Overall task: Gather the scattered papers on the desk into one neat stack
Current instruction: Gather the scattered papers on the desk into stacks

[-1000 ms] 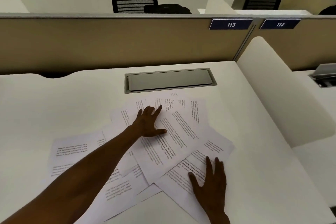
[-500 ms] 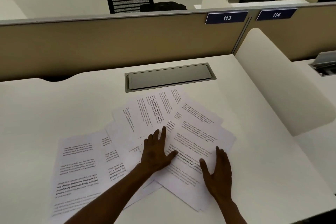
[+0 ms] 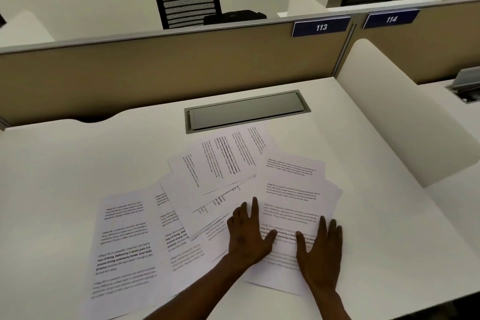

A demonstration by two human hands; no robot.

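Observation:
Several printed white papers lie fanned and overlapping across the white desk (image 3: 65, 176). The sheet on the right (image 3: 293, 189) lies nearly square to me, on top of others. My left hand (image 3: 246, 231) presses flat along its left edge, fingers straight. My right hand (image 3: 322, 249) rests flat on its lower right part, fingers spread. A group of tilted sheets (image 3: 223, 161) spreads behind the hands. More sheets (image 3: 124, 241) reach out to the left, partly under my left forearm.
A grey cable hatch (image 3: 246, 110) is set into the desk behind the papers. A beige partition (image 3: 155, 67) with number plates 113 and 114 closes the back. A white side divider (image 3: 405, 112) bounds the right. The desk's front edge runs close below my right wrist.
My left hand has drawn back from the far papers toward me, dragging sheets along. The right-hand sheet has turned squarer, and both hands now lie close together on it.

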